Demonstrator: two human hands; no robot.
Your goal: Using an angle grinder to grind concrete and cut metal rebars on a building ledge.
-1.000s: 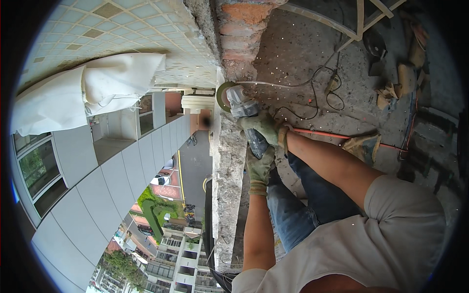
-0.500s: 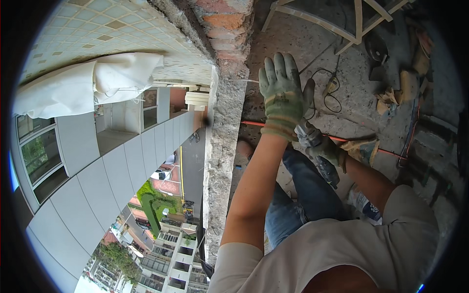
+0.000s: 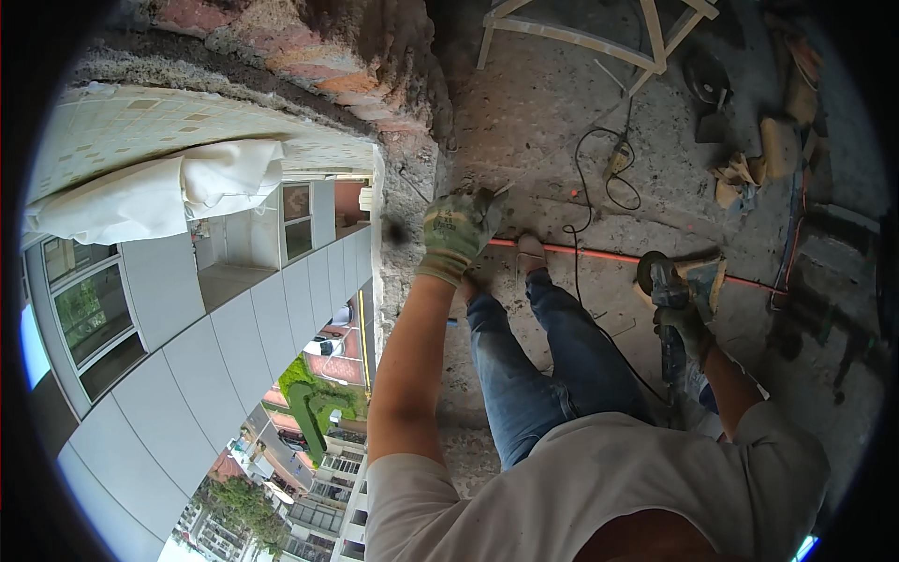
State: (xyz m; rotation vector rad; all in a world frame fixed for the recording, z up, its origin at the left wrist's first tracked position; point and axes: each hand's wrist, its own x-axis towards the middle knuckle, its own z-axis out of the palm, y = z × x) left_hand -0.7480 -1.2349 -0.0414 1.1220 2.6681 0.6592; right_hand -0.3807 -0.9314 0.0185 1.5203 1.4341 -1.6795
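Note:
My left hand (image 3: 459,232), in a green-and-grey work glove, is closed at the inner edge of the broken masonry wall (image 3: 398,183). A thin rod (image 3: 504,189) sticks out past its curled fingers; most of what lies in the grip is hidden. Off to the right, my right hand (image 3: 688,328), gloved too, grips the body of an angle grinder (image 3: 670,290). The grinder's dark round disc (image 3: 648,270) points away from me, above the concrete floor and clear of the wall.
An orange-red pipe (image 3: 599,251) crosses the floor beyond my legs. A black cord (image 3: 585,178) loops near a yellow plug connector (image 3: 618,157). A wooden frame (image 3: 581,39) lies at the far side. Left of the wall edge is a deep drop to the street (image 3: 346,351).
My left hand went from stretched flat in front of me to closed at the wall edge, further left. My right hand moved right with the grinder, away from my left arm.

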